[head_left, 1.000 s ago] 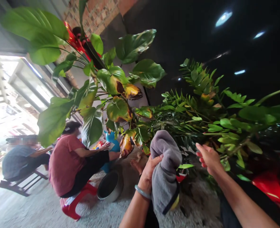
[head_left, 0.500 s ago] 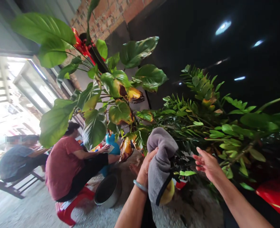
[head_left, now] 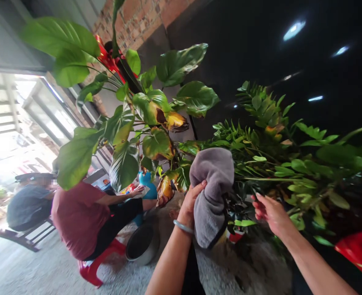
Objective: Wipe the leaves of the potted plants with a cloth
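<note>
My left hand is closed on a grey cloth, held up in front of the plants. A pale bracelet sits on that wrist. My right hand is open, fingers stretched toward the leafy stems of the fine-leaved green plant and close to them. A big-leaved plant with several yellow-brown leaves stands just behind and left of the cloth.
Two people sit at the left, one in a dark red shirt on a red stool, one in grey on a bench. A metal bowl lies on the grey floor. A red object is at the right.
My left hand has lifted the cloth higher, toward the leaves. My right hand has stayed near the green stems, shifting slightly.
</note>
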